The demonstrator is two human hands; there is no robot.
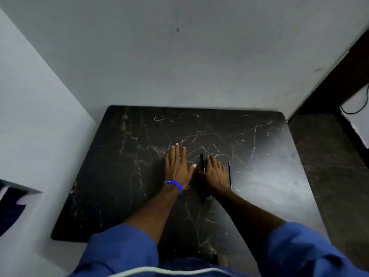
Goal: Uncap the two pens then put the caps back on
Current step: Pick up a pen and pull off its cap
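Note:
Two pens lie on a dark marble-patterned table (119, 176), both pointing away from me. A black pen (202, 162) rests between my two hands, just left of my right hand (215, 172). A blue pen (229, 174) lies along that hand's right edge. My right hand lies palm down with its fingers slightly curled and holds nothing. My left hand (177, 166), with a blue wristband, lies flat on the table with its fingers spread, its thumb tip close to the black pen. Whether the pens carry their caps is too small to tell.
White walls close in the table at the back and on the left. A dark floor (329, 166) runs along the table's right side, with a white object and a black cable (357, 108) at the far right. A blue thing (10, 208) sits at the far left.

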